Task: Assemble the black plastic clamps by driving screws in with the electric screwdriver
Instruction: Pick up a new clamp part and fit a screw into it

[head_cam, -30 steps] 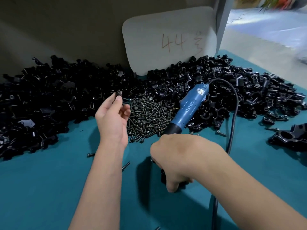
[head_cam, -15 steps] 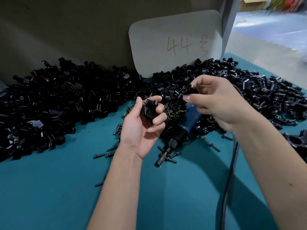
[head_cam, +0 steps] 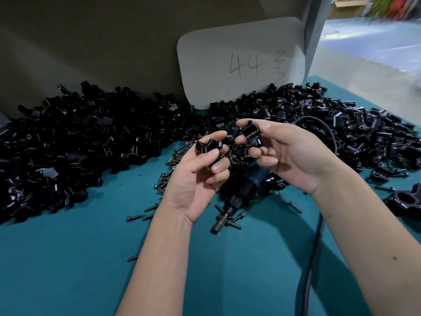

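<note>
My left hand (head_cam: 200,176) pinches 1 saddle-shaped black plastic clamp half (head_cam: 208,145), my right hand (head_cam: 284,156) grips its tubular black mate (head_cam: 250,134); next I'll align them. Blue electric screwdriver (head_cam: 239,192) lies below both hands.

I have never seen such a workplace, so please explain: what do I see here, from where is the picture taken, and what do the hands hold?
The camera sits on a person's head and looks down at their two bare hands. The left hand holds one black plastic clamp half; the right hand holds another black clamp piece. On the teal table lie piles of black clamp parts, loose dark metal screws and the blue corded electric screwdriver, which nobody holds.
</note>
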{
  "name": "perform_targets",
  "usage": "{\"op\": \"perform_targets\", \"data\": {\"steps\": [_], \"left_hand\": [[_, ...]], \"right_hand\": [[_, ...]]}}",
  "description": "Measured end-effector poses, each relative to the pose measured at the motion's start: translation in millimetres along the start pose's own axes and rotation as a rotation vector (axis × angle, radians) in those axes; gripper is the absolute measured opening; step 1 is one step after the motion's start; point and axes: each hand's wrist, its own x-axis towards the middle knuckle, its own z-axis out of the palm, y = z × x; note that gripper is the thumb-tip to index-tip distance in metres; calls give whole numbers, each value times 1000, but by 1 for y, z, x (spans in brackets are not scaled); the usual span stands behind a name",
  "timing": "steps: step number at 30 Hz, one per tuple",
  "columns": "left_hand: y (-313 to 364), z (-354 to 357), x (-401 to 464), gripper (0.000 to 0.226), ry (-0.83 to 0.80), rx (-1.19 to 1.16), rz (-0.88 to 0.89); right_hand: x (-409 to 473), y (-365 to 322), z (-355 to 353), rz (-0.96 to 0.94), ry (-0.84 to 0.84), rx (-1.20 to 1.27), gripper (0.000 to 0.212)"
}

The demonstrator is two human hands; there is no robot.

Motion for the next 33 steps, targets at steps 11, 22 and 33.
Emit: {"op": "perform_targets", "data": {"steps": [11, 22, 33], "left_hand": [[-9, 0, 5, 54, 203, 334, 98], [-15, -1, 7, 28, 272, 446, 251], [-15, 5, 8, 18, 266, 516, 237]], "right_hand": [[-4, -3, -4, -35, 19, 13, 31], [-1, 3, -4, -42, 79, 13, 60], [4, 15, 5, -200, 243, -414, 14]]}}
